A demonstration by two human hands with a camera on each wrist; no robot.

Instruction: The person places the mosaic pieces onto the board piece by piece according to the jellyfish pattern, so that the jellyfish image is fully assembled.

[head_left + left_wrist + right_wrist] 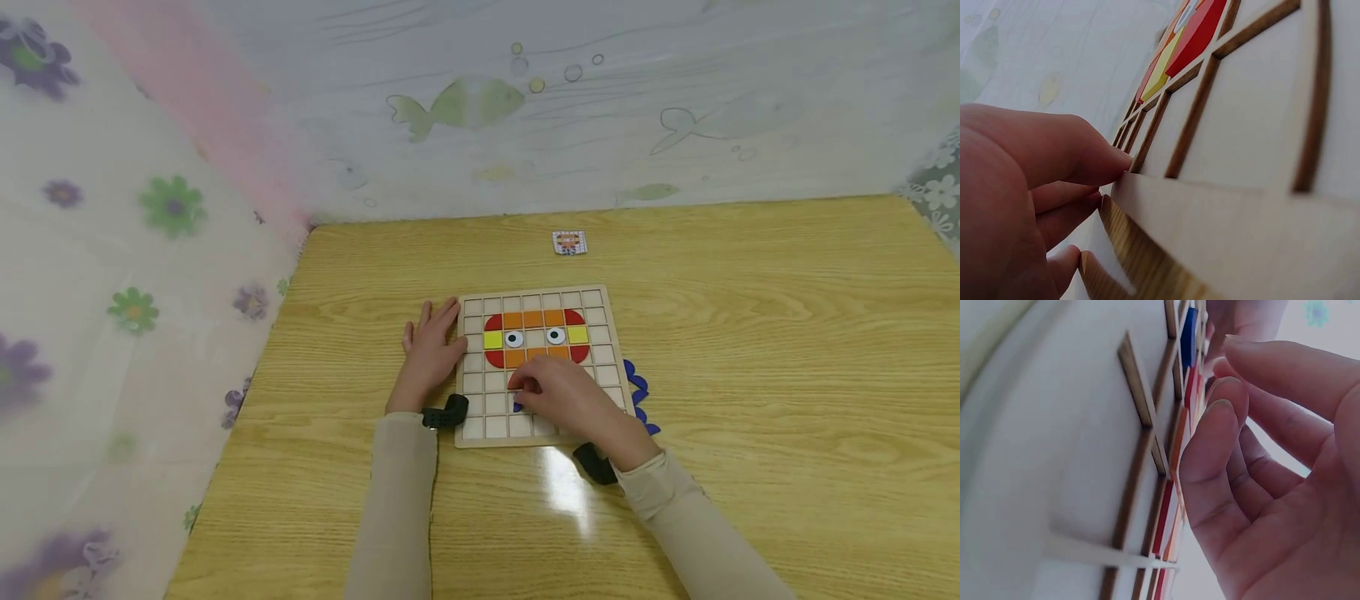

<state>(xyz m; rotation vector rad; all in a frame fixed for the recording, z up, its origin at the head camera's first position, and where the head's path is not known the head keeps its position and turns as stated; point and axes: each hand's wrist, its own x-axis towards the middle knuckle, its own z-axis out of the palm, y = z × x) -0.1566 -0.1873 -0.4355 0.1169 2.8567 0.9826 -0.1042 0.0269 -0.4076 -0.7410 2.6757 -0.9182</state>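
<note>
A square wooden grid board (472, 432) lies on the table, carrying a figure of red, orange and yellow pieces with two round eye pieces (556, 336). My left hand (430, 354) rests at the board's left side, fingers extended and spread; in the left wrist view its thumb touches the rim. Over the lower middle cells is my right hand (570, 396), its fingers loosely bent. A blue piece (1189, 337) sits in the grid close to the right fingertips. Between that thumb and the fingers, the right wrist view shows a gap with nothing held.
Several blue curved pieces (637, 383) lie along the board's right edge. A small picture card (569, 242) with a gridded figure is on the table (787, 350) beyond the board. Patterned sheets cover the walls behind and to the left.
</note>
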